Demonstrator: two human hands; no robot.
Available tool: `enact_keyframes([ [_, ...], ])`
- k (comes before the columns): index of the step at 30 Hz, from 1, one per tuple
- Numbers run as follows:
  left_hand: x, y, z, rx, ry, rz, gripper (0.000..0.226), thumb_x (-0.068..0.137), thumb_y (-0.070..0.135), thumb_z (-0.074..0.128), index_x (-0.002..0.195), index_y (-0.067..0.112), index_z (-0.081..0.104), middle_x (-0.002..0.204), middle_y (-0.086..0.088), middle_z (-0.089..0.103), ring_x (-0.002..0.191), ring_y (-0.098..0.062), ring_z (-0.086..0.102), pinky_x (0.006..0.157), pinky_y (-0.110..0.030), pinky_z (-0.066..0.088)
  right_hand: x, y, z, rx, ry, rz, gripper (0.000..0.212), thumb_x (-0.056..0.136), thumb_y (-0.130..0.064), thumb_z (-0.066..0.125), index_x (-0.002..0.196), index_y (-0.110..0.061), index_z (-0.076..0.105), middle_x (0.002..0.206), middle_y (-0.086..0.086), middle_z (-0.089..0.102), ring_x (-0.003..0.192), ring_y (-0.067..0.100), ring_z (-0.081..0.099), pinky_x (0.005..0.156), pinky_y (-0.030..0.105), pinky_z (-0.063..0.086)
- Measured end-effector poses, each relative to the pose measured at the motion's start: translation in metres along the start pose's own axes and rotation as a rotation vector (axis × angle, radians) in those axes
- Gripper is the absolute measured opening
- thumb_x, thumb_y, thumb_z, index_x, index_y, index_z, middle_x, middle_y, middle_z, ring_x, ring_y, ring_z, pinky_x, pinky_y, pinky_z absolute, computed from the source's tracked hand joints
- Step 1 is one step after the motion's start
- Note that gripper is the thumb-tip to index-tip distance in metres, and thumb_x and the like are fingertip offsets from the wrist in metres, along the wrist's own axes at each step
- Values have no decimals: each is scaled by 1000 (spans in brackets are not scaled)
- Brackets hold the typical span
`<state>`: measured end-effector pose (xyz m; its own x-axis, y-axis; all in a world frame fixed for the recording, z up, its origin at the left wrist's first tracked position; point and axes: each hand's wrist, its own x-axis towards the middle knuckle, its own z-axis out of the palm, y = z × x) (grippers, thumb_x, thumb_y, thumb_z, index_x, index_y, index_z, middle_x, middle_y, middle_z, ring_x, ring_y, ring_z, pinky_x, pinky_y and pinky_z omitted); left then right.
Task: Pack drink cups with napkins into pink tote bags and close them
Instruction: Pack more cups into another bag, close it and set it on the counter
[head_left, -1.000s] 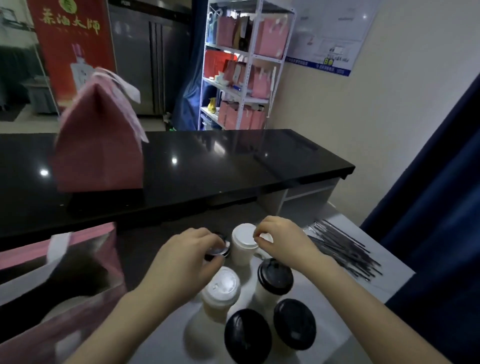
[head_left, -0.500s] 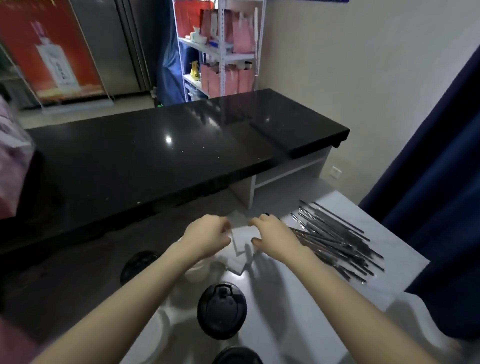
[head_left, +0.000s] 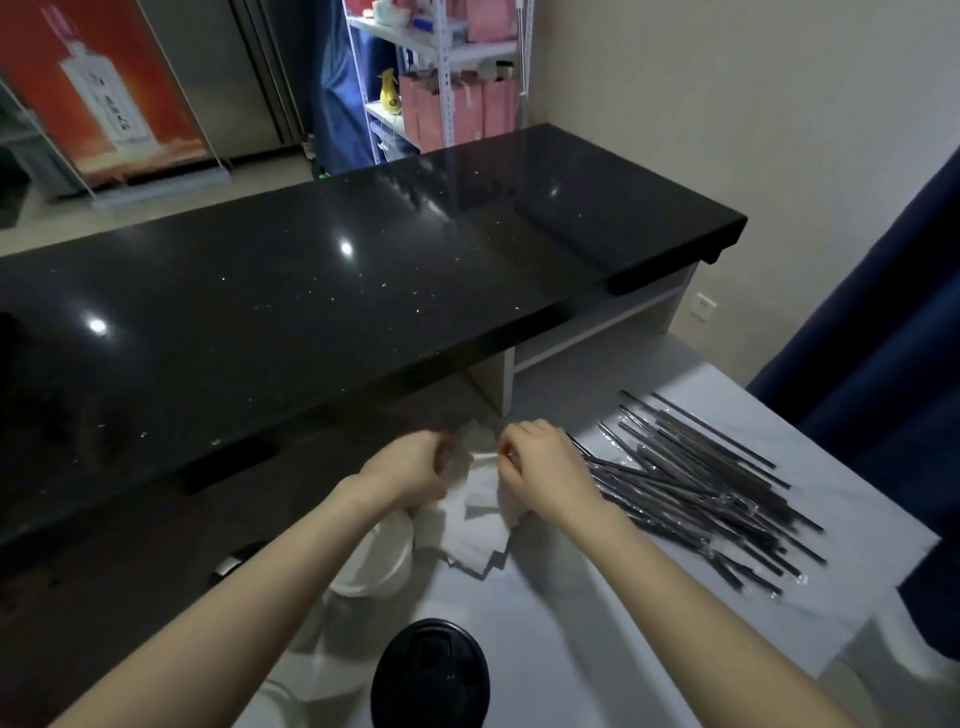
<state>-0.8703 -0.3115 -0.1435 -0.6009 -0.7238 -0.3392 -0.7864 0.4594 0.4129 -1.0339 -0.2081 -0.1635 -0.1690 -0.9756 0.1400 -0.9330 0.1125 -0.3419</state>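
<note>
A loose stack of white napkins (head_left: 475, 525) lies on the grey worktop (head_left: 571, 623) below the black counter. My left hand (head_left: 410, 470) and my right hand (head_left: 545, 467) both pinch the top edge of a napkin, fingers closed on it. A white-lidded drink cup (head_left: 379, 558) stands just under my left wrist. A black-lidded cup (head_left: 430, 675) stands nearer to me, and another dark lid (head_left: 234, 561) shows left of my left arm. No pink tote bag is within reach in this view.
A pile of black wrapped straws (head_left: 691, 488) lies to the right of my right hand. The glossy black counter (head_left: 337, 291) runs across behind. A white shelf rack with pink bags (head_left: 457, 109) stands at the back. A dark blue curtain (head_left: 883, 338) hangs at right.
The view swung right, away from the pink bags and cup group. My hands moved from the cups onto the napkin stack and closed on a napkin.
</note>
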Motion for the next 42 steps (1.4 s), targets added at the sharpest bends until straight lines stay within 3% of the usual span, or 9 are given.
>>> enact_keyframes([
  [4, 8, -5, 2, -21, -7, -9, 53, 79, 27, 73, 128, 24, 55, 113, 2, 61, 89, -11, 52, 77, -26, 44, -9, 3, -22, 211, -13, 59, 9, 89, -21, 55, 96, -14, 56, 81, 11, 65, 76, 33, 58, 67, 41, 46],
  [10, 13, -4, 4, -15, -91, -4, 48, 86, 24, 67, 131, 29, 52, 125, 0, 59, 109, -19, 58, 89, -30, 47, -23, -9, -9, 495, -194, 87, 11, 86, -19, 62, 86, -29, 58, 71, -9, 63, 61, 1, 54, 60, 20, 41],
  [13, 16, -1, 3, -24, -107, -9, 37, 93, 17, 57, 128, 26, 54, 127, -2, 59, 113, -21, 57, 98, -35, 46, -23, -14, 20, 548, -183, 154, 12, 85, -18, 63, 90, -29, 63, 72, -6, 64, 61, 0, 53, 61, 17, 42],
  [18, 16, 1, -2, -144, -99, 4, 13, 95, 21, 54, 106, 27, 55, 109, -2, 61, 92, -14, 56, 82, -28, 41, -20, -12, 47, 596, -22, 325, 13, 84, -15, 67, 93, -24, 67, 68, -14, 58, 64, 1, 54, 68, 17, 42],
  [23, 18, 3, 0, -166, -200, 23, 54, 76, 18, 76, 120, 35, 50, 108, 9, 52, 98, -10, 54, 75, -23, 46, -25, -15, 51, 650, 68, 354, 15, 82, -18, 69, 88, -32, 66, 65, -19, 58, 67, -7, 56, 64, 8, 42],
  [27, 20, 9, 5, -111, -203, 43, 47, 72, 14, 79, 108, 35, 56, 97, 14, 49, 86, -3, 50, 63, -18, 40, -26, -21, 48, 677, 122, 386, 16, 78, -18, 71, 86, -31, 67, 69, -21, 61, 71, -3, 58, 68, 19, 46],
  [35, -28, 25, -28, -191, 179, 245, 21, 63, 16, 81, 77, 28, 72, 64, 8, 61, 58, 1, 51, 50, -13, 37, -33, -22, -5, 454, 157, 127, 35, 71, -22, 80, 104, -17, 70, 109, 1, 60, 101, 20, 49, 90, 30, 39],
  [38, -63, 30, -46, -253, 310, 258, 22, 64, 14, 79, 71, 32, 71, 65, 4, 61, 62, -4, 52, 53, -15, 37, -35, -37, -40, 463, 149, 52, 18, 75, -15, 77, 92, -15, 73, 97, -2, 69, 93, 21, 58, 85, 31, 43],
  [42, -116, 24, -69, -320, 491, 296, 18, 67, 19, 82, 72, 32, 71, 89, 8, 53, 74, -4, 52, 64, -13, 41, -41, -75, -82, 576, 139, -6, 12, 78, -15, 72, 83, -26, 71, 76, -13, 68, 75, 5, 62, 68, 19, 46],
])
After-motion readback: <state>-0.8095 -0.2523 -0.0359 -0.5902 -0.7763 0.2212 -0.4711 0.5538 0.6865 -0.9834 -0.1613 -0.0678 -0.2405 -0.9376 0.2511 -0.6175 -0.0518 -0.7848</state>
